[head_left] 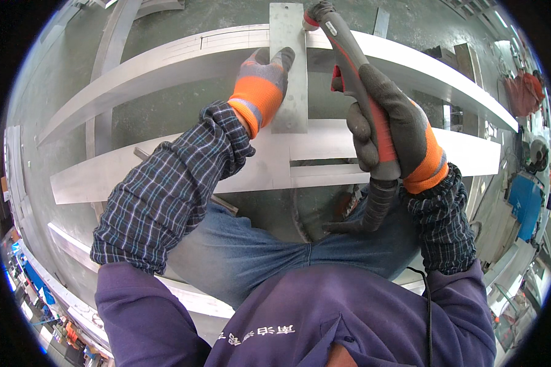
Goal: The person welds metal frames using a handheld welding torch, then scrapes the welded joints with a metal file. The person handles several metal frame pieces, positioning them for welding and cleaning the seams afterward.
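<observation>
Extends left forearm (171, 180) forward and inward, with a sliver of skin bare at the wrist. Lays left hand (263, 88) back-up, with gloved digits pointed away from the torso, parted at the tips. Angles right forearm (444, 220) forward, slightly inward. Curls right hand (395, 122) into a wrapped grip.

White lettering (280, 329) on purple top (373, 293)
</observation>
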A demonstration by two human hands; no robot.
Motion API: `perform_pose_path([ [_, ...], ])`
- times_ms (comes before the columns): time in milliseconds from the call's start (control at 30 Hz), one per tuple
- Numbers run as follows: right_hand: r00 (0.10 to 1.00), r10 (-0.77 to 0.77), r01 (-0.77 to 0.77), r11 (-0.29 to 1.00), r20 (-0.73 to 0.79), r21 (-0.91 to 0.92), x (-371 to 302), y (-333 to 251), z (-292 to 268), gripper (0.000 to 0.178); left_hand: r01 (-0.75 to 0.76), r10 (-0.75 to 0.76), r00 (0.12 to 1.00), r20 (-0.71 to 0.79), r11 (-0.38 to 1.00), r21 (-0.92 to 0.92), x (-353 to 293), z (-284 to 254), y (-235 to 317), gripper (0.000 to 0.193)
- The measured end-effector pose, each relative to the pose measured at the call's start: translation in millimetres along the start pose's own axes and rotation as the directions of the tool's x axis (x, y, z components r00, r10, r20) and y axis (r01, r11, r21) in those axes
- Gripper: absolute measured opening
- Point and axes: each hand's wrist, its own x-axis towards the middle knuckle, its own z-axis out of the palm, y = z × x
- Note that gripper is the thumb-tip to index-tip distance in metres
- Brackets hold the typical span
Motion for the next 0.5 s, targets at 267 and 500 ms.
perform_pose_path([
  [267, 0.998, -0.025, 0.023, 0.998, -0.052, -0.054, -2, -1, 7, 0.062, 0.079, -0.080, 0.996, -0.045, 0.997, -0.026, -2, 3, 5, 0.049],
  [500, 0.999, -0.022, 0.020, 0.998, -0.043, -0.056, 0, -1, 9, 0.065, 0.001, -0.001, 1.000, -0.013, 1.000, 0.029, -5, 2, 8, 0.054],
])
